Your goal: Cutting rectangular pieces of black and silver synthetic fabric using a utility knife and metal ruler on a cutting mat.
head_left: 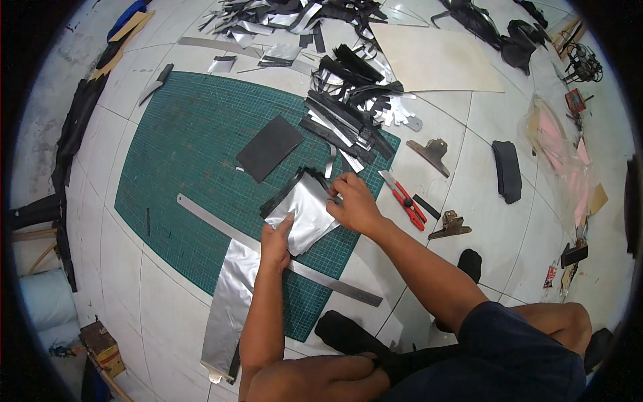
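Between my hands is a stack of silver-faced, black-backed sheets (pixel 305 211), held above the green cutting mat (pixel 194 141). My left hand (pixel 276 244) grips its lower left side, thumb on top of the silver face. At the upper right edge, my right hand (pixel 355 206) has its fingers bent and closed on the sheets. A dark rectangular piece (pixel 270 147) lies flat on the mat just beyond the stack. Under my left wrist runs a steel ruler (pixel 214 220), which crosses a long silver strip (pixel 229 295).
Black and silver offcuts (pixel 345 120) cover the mat's far right corner. To the right lie red-handled cutters (pixel 405 201), two metal clips (pixel 432 155) and a folded dark piece (pixel 507 171). A beige board (pixel 435 57) rests on the tiled floor farther off.
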{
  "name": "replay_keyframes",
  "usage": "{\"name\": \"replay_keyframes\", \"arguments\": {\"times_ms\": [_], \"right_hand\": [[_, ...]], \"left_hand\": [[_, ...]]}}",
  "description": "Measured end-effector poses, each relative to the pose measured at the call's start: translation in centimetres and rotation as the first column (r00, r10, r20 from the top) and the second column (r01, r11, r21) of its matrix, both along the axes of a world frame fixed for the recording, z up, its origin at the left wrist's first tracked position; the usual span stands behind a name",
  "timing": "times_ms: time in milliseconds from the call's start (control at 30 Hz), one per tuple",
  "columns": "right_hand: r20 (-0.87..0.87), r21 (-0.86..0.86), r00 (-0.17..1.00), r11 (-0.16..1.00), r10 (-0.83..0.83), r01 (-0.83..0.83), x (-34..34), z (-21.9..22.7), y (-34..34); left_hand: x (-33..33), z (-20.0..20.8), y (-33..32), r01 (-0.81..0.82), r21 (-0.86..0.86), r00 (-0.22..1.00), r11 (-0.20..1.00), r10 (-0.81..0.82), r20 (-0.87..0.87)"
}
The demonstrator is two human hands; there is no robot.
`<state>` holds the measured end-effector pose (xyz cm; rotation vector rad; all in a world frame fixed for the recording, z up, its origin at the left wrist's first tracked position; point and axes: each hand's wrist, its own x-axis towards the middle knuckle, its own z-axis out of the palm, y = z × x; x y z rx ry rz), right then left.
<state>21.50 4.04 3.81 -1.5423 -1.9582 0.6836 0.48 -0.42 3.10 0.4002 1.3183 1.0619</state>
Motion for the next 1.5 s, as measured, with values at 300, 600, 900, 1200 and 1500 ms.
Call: {"name": "replay_keyframes", "arguments": {"times_ms": [300,600,900,1200,1500], "right_hand": [[-0.007,-0.319,1.0,0.947,0.029,-0.029,0.3,1.5,0.8],[-0.146,-0.464,0.975,0.882,-0.167,0.081,-0.1,1.8,-0.5],[-0.156,-0.443,0.986,0.896,-0.055,-0.02,0.4,1.1,-0.3],[0.192,-0.425,0.973,0.904,0.129,-0.036,-0.1,2.9,-0.2],[-0.214,-0.555,0.975,0.829,-0.058,-0.072,1.1,1.8,0.2]], "left_hand": [[0.1,-0.2,-0.1,-0.012,0.007,1.0,1.0,0.012,0.006],[-0.5,-1.1,-0.4,-0.024,-0.042,1.0,0.999,0.024,0.002],[-0.3,-0.3,0.0,-0.001,0.007,1.0,1.0,0.001,-0.01],[-0.1,-0.8,-0.5,0.024,0.1,0.999,0.995,-0.019,-0.05],[-0.9,1.6,-1.2,0.142,0.185,0.981,0.972,-0.113,-0.158]]}}
